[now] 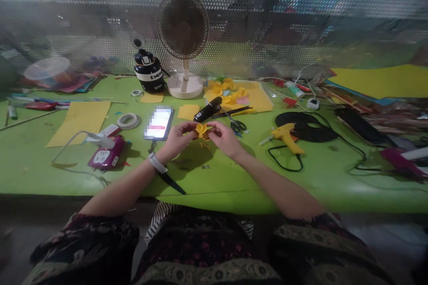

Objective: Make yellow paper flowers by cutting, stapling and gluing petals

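Observation:
Between my two hands, just above the green table, is a yellow paper flower (201,131) with cupped petals. My left hand (179,139) pinches its left side, thumb and fingers together. On the other side, the fingertips of my right hand (223,138) are closed on the petals. A small yellow paper piece (205,144) shows just under the flower; whether it is joined to it I cannot tell. Behind my hands lie a black stapler (207,109) and dark-handled scissors (238,125). Left of my left hand rests a lit phone (159,123).
A yellow glue gun (287,137) with a black cord lies to the right. At the back stand a fan (185,87) and a dark bottle (149,71), beside more yellow flowers (230,95). A tape roll (128,120) and a purple power box (107,153) sit left.

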`<action>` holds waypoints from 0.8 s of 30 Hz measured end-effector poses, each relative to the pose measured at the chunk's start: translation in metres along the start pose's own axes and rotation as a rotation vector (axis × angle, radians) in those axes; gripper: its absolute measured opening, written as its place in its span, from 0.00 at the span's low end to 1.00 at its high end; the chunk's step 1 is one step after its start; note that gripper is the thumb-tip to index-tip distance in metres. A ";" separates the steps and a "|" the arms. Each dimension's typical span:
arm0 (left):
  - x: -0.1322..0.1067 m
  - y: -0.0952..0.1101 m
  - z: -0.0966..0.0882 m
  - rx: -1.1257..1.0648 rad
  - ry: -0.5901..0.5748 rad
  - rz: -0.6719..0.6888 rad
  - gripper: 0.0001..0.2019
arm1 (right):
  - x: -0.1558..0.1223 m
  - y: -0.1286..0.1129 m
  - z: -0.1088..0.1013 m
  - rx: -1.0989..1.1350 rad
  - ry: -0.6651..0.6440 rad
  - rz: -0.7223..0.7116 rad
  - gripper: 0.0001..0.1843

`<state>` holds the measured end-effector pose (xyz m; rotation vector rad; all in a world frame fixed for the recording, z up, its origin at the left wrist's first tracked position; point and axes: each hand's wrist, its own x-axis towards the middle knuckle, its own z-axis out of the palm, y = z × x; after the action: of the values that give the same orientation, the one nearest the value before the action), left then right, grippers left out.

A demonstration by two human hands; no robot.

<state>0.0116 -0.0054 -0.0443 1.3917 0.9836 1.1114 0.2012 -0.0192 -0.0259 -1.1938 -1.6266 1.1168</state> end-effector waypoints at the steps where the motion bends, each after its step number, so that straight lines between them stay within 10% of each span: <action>1: 0.000 0.001 0.001 0.002 0.003 -0.009 0.15 | 0.001 0.001 0.000 0.002 0.002 -0.005 0.13; 18: 0.005 0.015 -0.007 -0.051 0.114 0.028 0.18 | 0.009 -0.002 -0.010 0.169 0.060 0.020 0.11; 24: 0.017 0.028 -0.032 0.438 0.217 0.117 0.16 | 0.016 -0.011 -0.031 0.129 0.033 0.147 0.07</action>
<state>-0.0163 0.0153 -0.0140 1.7193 1.3768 1.1978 0.2239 -0.0001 -0.0052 -1.2562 -1.4379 1.2677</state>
